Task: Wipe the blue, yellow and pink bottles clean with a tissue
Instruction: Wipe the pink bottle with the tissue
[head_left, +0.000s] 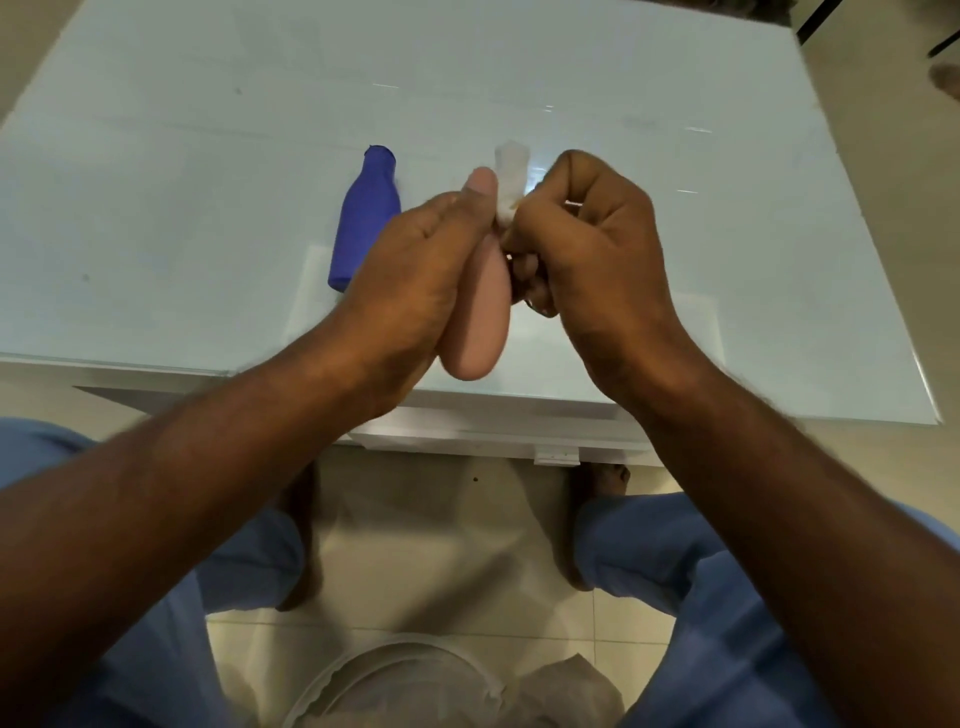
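Glass table (208, 234) | pink bottle (480, 322) smooth, matte | blue bottle (363, 223) lying

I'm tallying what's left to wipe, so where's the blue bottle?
In the head view the blue plastic bottle lies on its side on the white glass table, just left of the left hand.

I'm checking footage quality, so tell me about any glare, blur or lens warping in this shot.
Head view: small bright glints on the glass table beyond the hands; motion blur softens the right hand and tissue; the pink bottle and blue bottle look smeared at the edges; wide-angle warping bows the table edges and stretches the forearms.
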